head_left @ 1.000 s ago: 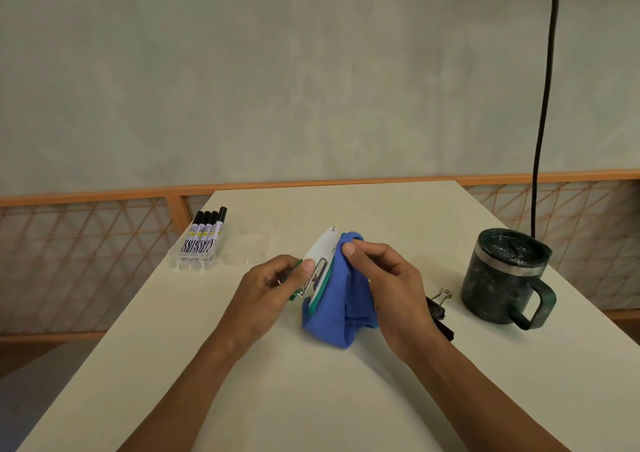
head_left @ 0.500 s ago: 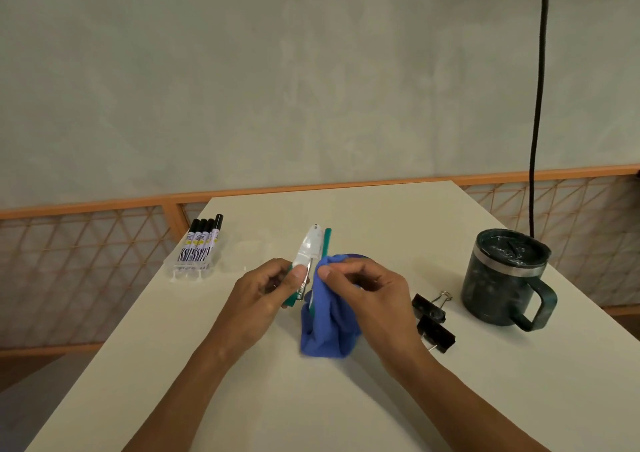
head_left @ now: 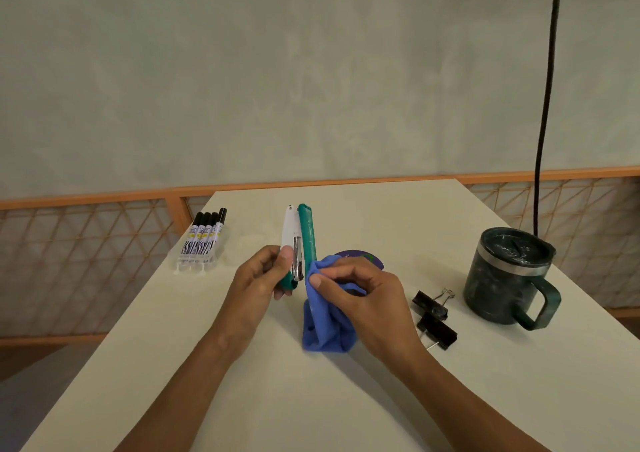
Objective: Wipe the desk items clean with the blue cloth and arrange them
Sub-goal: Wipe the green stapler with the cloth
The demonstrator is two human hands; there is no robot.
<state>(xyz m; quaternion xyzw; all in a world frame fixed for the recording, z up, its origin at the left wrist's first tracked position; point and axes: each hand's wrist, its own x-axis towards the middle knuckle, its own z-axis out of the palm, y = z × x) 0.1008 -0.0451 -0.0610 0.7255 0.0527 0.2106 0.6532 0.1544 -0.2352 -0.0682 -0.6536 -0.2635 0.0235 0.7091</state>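
Observation:
My left hand [head_left: 263, 278] grips the near end of a white and green stapler [head_left: 299, 236], held above the white desk [head_left: 311, 399] and pointing away from me. My right hand [head_left: 360, 292] pinches a blue cloth [head_left: 325, 327] against the lower part of the stapler's green side. The rest of the cloth hangs down to the desk. A pack of black markers [head_left: 202, 240] lies at the left edge. Two black binder clips [head_left: 433, 316] lie right of my right hand. A dark green lidded mug [head_left: 505, 275] stands at the right.
A round purple and green object [head_left: 363, 255] lies on the desk, mostly hidden behind my right hand. A black cable [head_left: 543, 105] hangs down behind the mug. An orange lattice railing [head_left: 86, 261] runs behind and beside the desk.
The stapler has turned from tilted right to nearly straight away from me. My right hand slid the cloth down from its far part to its near end, uncovering the green side.

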